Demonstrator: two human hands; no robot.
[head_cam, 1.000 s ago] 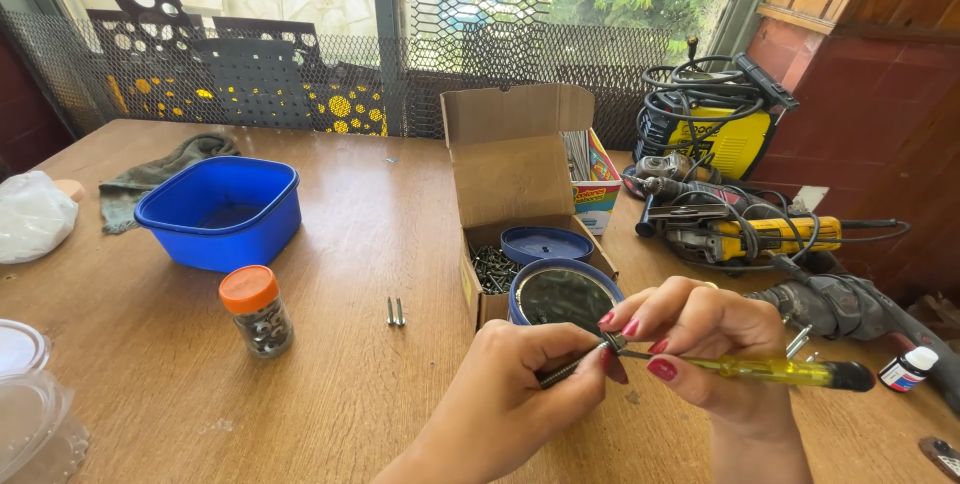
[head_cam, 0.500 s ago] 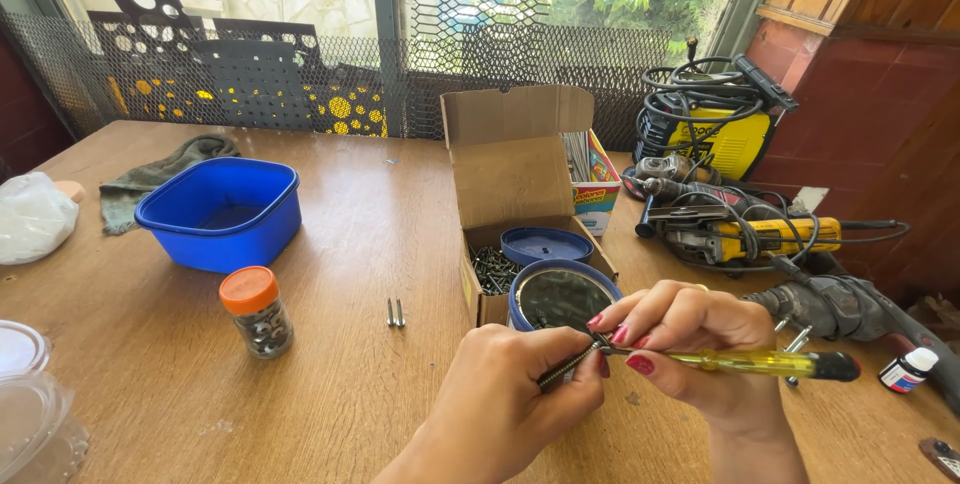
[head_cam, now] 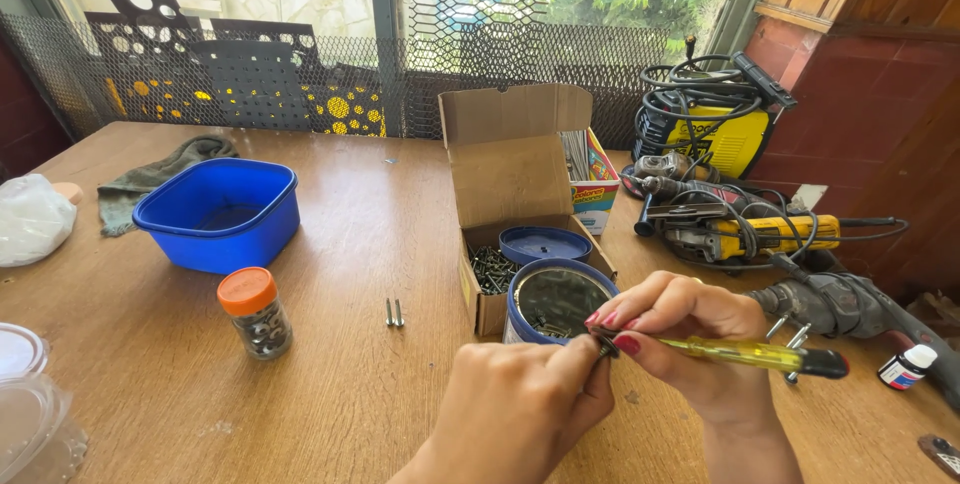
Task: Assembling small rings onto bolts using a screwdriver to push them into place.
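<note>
Wooden table (head_cam: 380, 204) before a mesh-covered window. Left hand (head_cam: 520, 414) pinched on a small dark screw (head_cam: 606, 346), held low at centre just in front of the round blue tin (head_cam: 556, 299). Right hand (head_cam: 690, 329) closed around a yellow-handled screwdriver (head_cam: 760, 355), tip meeting the screw. Behind, an open cardboard box (head_cam: 515, 179) of screws. Left of it, two loose screws (head_cam: 394, 313), an orange-capped jar (head_cam: 255, 312), a blue tub (head_cam: 222, 212). Power tools (head_cam: 740, 229) at right.

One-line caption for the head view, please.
Left hand pinches a small screw against the yellow screwdriver in the right hand.
</note>
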